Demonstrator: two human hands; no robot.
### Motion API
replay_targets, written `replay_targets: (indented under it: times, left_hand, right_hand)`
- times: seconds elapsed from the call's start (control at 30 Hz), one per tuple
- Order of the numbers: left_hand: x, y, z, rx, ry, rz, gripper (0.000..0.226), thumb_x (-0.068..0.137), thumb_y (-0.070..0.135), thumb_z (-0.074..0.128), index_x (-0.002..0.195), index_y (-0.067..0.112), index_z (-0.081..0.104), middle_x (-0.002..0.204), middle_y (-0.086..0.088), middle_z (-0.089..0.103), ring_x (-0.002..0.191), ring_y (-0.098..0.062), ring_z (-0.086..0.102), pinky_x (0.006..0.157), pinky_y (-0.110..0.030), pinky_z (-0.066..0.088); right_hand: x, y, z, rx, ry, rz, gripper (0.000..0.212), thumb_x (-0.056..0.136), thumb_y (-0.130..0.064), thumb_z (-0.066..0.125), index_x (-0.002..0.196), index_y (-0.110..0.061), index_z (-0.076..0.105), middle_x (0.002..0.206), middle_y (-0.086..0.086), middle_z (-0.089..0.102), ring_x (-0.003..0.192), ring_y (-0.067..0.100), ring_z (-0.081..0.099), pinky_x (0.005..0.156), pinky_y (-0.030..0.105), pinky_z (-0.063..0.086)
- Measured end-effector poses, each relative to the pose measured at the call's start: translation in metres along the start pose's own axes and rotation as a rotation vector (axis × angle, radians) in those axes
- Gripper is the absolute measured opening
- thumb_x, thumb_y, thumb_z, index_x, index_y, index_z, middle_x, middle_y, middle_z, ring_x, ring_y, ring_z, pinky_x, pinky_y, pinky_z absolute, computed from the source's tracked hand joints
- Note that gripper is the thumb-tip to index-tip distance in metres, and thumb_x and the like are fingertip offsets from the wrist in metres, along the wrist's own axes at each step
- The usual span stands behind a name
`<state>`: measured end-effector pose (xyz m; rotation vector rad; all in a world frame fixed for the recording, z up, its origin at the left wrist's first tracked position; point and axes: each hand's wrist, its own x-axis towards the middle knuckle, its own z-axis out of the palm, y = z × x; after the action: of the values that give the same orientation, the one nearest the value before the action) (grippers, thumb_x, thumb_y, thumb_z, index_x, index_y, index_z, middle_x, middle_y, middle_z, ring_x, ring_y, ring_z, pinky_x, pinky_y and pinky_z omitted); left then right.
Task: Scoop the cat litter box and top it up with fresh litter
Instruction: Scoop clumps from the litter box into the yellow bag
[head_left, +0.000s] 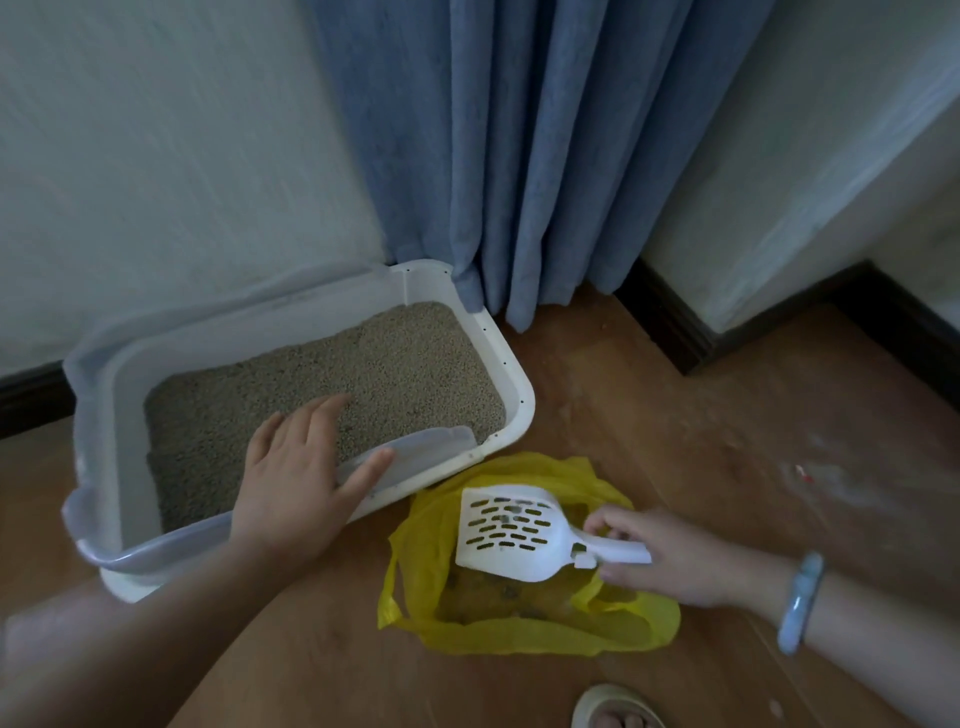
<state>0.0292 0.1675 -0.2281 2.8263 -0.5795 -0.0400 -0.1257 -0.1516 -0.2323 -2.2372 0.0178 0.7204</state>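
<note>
Contents of the yellow plastic bag (524, 631) are dim, hard to make out; a slipper (615, 704) is cut off at btm edge. Your R hand (675, 564) pinches and partly hides the handle of the white slotted scoop (511, 525), held over the bag, long axis L-R, head pointing L toward the litter box (521, 387). Your L hand (296, 483) lies flat, fingers straight, on the box's near rim & litter (363, 374).

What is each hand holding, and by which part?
The right hand grips the white litter scoop by its handle, over the yellow bag. The left hand holds nothing; it rests on the litter box rim.
</note>
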Motion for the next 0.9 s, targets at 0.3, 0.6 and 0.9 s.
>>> replay_targets:
  times: [0.3,0.6,0.9]
  left_hand:
    - [0.000,0.000,0.000,0.013,-0.002,0.004,0.079,0.082,0.071,0.023,0.135,0.015,0.042,0.136,-0.006,0.051,0.130,-0.023,0.043,0.114,-0.040,0.016]
    - [0.000,0.000,-0.001,0.009,0.000,0.006,0.081,0.082,0.071,0.024,0.135,0.013,0.042,0.135,-0.007,0.052,0.129,-0.023,0.043,0.114,-0.040,0.016]
    - [0.000,0.000,-0.002,0.004,-0.003,0.001,0.082,0.081,0.071,0.023,0.135,0.012,0.042,0.135,-0.008,0.052,0.129,-0.023,0.043,0.113,-0.040,0.016]
  right_hand:
    - [-0.017,0.016,0.020,-0.683,0.338,-0.321,0.026,0.097,-0.043,0.030,0.110,-0.038,0.052,0.097,-0.014,0.056,0.085,0.006,0.053,0.076,0.021,0.036]
    - [-0.019,0.016,0.021,-0.789,0.482,-0.329,0.028,0.086,-0.036,0.047,0.113,-0.030,0.051,0.096,-0.010,0.062,0.083,0.014,0.059,0.073,0.025,0.034]
    - [-0.012,0.008,0.023,-0.675,0.472,-0.215,0.028,0.085,-0.045,0.043,0.110,-0.034,0.049,0.096,-0.016,0.063,0.087,0.007,0.056,0.076,0.024,0.036]
